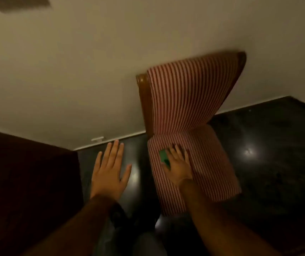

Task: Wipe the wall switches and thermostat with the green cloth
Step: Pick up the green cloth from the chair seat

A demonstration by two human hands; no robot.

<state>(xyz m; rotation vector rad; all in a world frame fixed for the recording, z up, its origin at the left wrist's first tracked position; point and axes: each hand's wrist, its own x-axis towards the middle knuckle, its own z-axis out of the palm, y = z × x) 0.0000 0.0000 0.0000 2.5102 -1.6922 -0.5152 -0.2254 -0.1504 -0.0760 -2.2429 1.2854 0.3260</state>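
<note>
Gripping one green cloth (163, 157) — right hand (177, 169); left hand (111, 170) spread, empty.

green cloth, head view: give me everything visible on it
The green cloth shows only as a small bright green patch, apparently folded or bunched, of soft-looking fabric. It lies on the seat of the red-and-white striped chair, near the seat's left side. The right hand rests on it, palm down, covering most of it, so its full shape and size cannot be told. The left hand is apart from it, open over the dark floor.
</note>
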